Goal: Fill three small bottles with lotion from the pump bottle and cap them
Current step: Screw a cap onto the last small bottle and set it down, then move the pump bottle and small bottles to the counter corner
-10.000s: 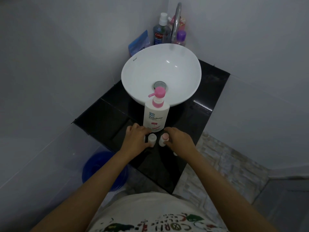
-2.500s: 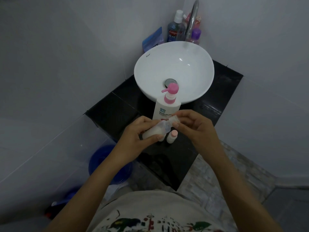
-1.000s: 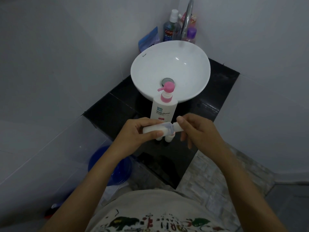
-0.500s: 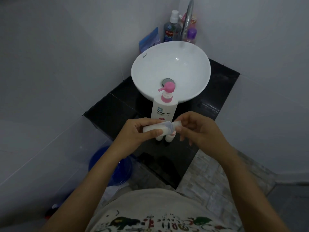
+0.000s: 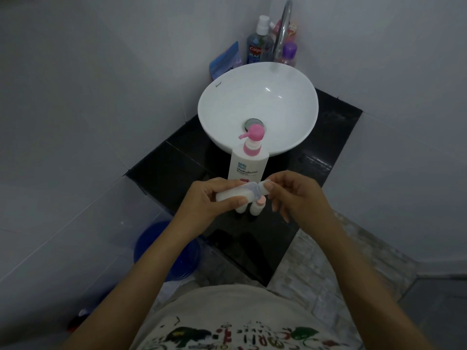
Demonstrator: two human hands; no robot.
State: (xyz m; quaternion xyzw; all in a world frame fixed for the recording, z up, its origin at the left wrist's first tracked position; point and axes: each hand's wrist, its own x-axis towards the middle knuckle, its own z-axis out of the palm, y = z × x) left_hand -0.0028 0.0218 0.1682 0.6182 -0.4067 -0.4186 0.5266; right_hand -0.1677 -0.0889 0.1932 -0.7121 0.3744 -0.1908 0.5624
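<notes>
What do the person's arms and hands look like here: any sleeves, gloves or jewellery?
Both forearms are bare up to the frame's edge, with no sleeves in view. The left hand and right hand wear no gloves, and no rings, watch or bracelets show. Below them is a light shirt printed with green, red and black graphics.

Black counter [image 5: 161, 173] is occupied by white basin [image 5: 285, 102]. Pump bottle [image 5: 249, 162] is stood just in front of basin; two small bottles [image 5: 257, 207] are placed before it.
</notes>
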